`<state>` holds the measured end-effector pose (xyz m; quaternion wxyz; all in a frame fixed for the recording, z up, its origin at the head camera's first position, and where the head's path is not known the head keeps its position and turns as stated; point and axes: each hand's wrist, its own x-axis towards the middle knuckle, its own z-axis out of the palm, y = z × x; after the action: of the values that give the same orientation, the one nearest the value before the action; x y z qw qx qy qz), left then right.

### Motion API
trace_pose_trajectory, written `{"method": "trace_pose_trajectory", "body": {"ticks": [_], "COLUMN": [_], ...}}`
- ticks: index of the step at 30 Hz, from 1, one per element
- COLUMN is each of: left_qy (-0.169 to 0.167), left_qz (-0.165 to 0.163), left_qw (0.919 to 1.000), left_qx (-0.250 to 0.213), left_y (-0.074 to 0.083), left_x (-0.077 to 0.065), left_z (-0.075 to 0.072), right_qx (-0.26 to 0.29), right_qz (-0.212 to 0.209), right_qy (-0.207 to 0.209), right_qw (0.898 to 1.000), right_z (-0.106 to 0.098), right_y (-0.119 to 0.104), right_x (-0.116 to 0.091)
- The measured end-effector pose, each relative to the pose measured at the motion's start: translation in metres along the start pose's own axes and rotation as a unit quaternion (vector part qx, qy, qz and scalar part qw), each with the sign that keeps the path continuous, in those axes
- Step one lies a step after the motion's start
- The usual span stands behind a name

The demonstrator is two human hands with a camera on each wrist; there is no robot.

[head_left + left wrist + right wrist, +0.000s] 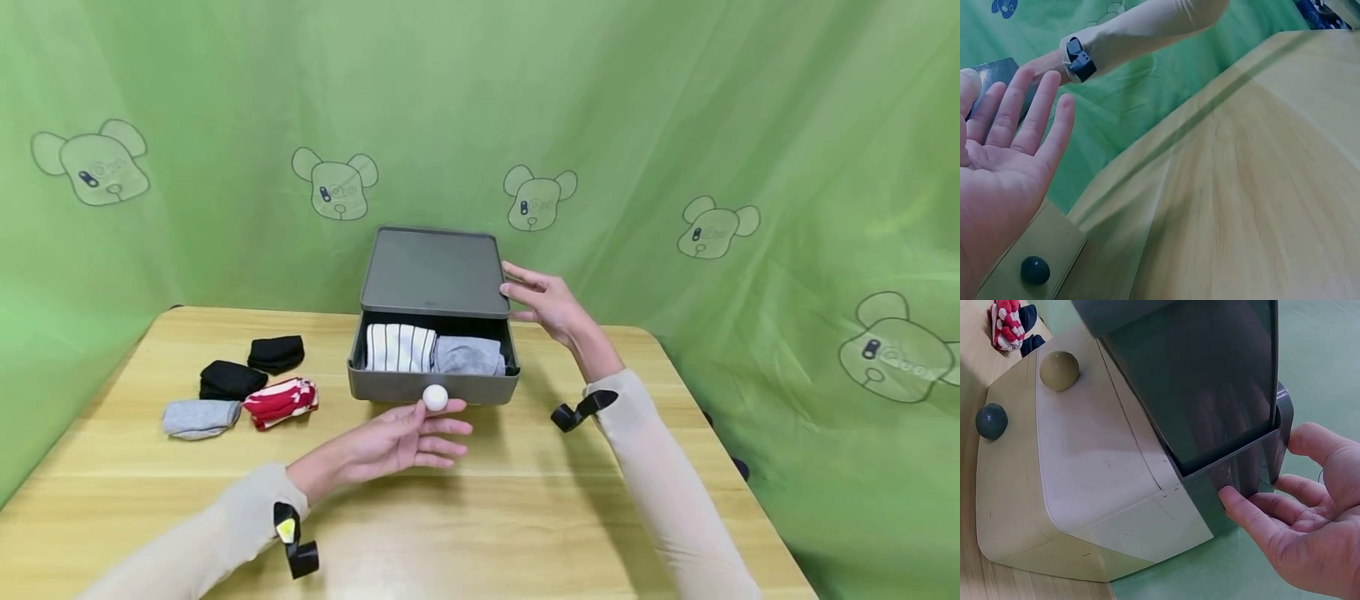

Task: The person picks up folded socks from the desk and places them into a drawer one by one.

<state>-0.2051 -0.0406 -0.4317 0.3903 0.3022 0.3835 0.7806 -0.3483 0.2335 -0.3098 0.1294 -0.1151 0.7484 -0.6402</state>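
A grey-topped drawer unit (433, 271) stands at the table's far side, its top drawer (405, 385) pulled out toward me. Inside that drawer lie a folded striped cloth bundle (400, 347) and a folded grey one (468, 356). My left hand (397, 442) pinches the white round knob (435, 397) with thumb and index finger, the other fingers stretched out below. On the unit's right side rests my right hand (551, 304), fingertips against the grey wall by the top. In the right wrist view the fingers (1250, 515) touch that dark grey side.
Left of the unit lie folded bundles: two black ones (276, 354), a grey one (201, 418) and a red-and-white one (282, 403). Lower drawers show in the right wrist view, white with a beige knob (1059, 370) and beige with a dark knob (991, 421). Green curtain (450, 100) hangs behind.
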Motion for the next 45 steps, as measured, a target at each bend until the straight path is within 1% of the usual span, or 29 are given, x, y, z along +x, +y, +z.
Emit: {"method": "trace_pose_trajectory", "body": {"ticks": [3,7,15,19,23,27,33,39,45], "left_qy": [-0.012,-0.026,-0.019,-0.002,0.024,0.043,0.071,0.101,0.116], "left_qz": [0.017,0.033,0.064,0.072,0.081,0.09,0.101,0.112,0.117], "left_qw": [0.9996,0.9989,0.9976,0.9973,0.9963,0.9949,0.9923,0.9885,0.9862], "left_qx": [-0.017,-0.021,-0.016,-0.01,-0.013,-0.015,-0.005,-0.005,-0.017], "left_y": [-0.002,-0.004,-0.002,0.002,0.004,0.005,0.008,0.012,0.016], "left_x": [0.002,0.005,0.013,0.013,0.014,0.019,0.028,0.032,0.038], "left_z": [0.0,-0.002,-0.006,-0.009,-0.013,-0.017,-0.022,-0.026,-0.029], "right_qx": [0.001,-0.005,-0.005,-0.004,-0.004,-0.008,-0.009,-0.004,-0.011], "right_qz": [-0.002,0.002,-0.002,0.002,0.003,0.0,-0.006,-0.014,-0.001], "right_qy": [0.0,0.0,0.004,0.01,0.008,0.009,0.01,0.009,0.018], "right_qw": [1.0,1.0,1.0,1.0,1.0,1.0,1.0,1.0,1.0], "right_z": [0.0,0.001,0.003,0.004,0.004,0.002,0.002,0.004,0.002], "right_y": [0.0,0.0,-0.001,-0.001,0.0,-0.001,-0.001,-0.002,0.001], "right_x": [0.0,0.001,0.002,0.001,0.0,0.003,0.007,0.007,0.005]}}
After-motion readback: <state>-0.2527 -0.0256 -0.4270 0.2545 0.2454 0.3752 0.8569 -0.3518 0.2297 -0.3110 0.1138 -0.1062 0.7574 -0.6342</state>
